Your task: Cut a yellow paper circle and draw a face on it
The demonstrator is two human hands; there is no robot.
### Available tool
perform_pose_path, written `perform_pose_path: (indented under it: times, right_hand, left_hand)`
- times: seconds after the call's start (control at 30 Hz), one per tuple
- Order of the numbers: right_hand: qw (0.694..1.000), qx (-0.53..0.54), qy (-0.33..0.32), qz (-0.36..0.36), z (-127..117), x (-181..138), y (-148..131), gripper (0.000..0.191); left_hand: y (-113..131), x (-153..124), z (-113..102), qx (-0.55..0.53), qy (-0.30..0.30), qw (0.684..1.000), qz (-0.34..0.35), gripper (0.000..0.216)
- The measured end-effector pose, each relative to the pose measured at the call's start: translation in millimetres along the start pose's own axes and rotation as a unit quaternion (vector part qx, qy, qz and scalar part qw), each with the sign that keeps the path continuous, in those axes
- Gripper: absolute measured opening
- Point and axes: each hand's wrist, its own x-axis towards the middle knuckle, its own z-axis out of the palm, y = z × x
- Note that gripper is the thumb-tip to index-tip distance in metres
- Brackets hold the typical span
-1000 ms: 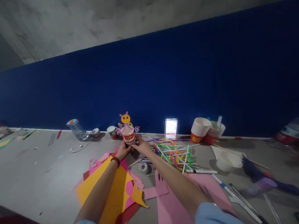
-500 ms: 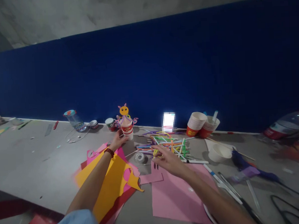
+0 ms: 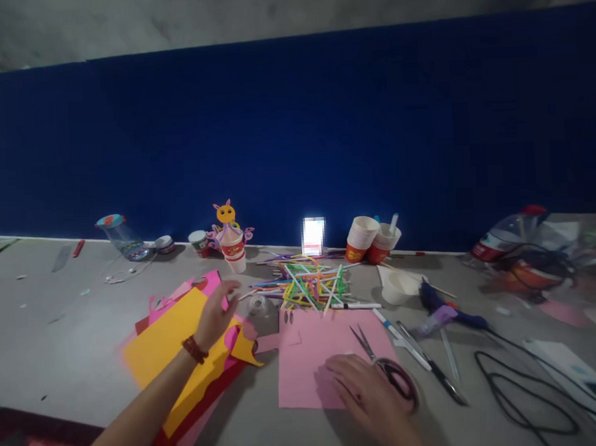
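Note:
My left hand (image 3: pixel 217 312) hovers with loosely spread fingers over the orange and pink paper sheets (image 3: pixel 177 339), holding nothing; a dark bead bracelet is on its wrist. My right hand (image 3: pixel 360 387) lies flat on the pink sheet (image 3: pixel 314 345) at the near edge of the table, beside the red-handled scissors (image 3: pixel 388 368), fingers extended. At the back stands a small stack of red-and-white paper cups (image 3: pixel 233 248) with a yellow paper figure (image 3: pixel 225 214) behind it; neither hand touches it.
A pile of coloured straws (image 3: pixel 309 287) lies mid-table with a tape roll (image 3: pixel 260 305) beside it. Stacked paper cups (image 3: pixel 363 237), a white bowl (image 3: pixel 397 286), pens (image 3: pixel 401 341), a purple glue gun (image 3: pixel 445 313), a black cable (image 3: pixel 524 397) and a plastic bottle (image 3: pixel 503 239) fill the right. A blue wall runs behind.
Both hands left the cup stack and drew back toward me. The right hand came down onto the pink sheet by the scissors; the left lifted over the orange paper. The view swung right.

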Motion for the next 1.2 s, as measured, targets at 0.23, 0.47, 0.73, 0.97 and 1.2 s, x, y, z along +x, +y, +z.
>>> perform_pose_path:
  times: [0.23, 0.47, 0.73, 0.97, 1.2]
  right_hand:
    - [0.993, -0.119, -0.008, -0.012, 29, -14, 5, 0.037]
    - [0.981, -0.19, 0.009, 0.023, 20, -24, 3, 0.034]
    - [0.968, -0.24, 0.032, 0.063, 3, -16, 25, 0.037]
    - [0.965, -0.258, 0.034, 0.027, 4, -12, 39, 0.033]
    - [0.969, -0.242, 0.051, 0.016, 7, -14, 39, 0.028]
  left_hand:
    - [106, -48, 62, 0.034, -0.342, 0.902, 0.262, 0.042]
    - [102, -68, 92, 0.059, -0.406, 0.874, 0.259, 0.069]
    - [99, -65, 94, 0.065, -0.417, 0.867, 0.264, 0.061]
    - [104, -54, 52, 0.119, -0.442, 0.853, 0.25, 0.042]
    - [40, -40, -37, 0.316, -0.323, 0.892, 0.014, 0.066]
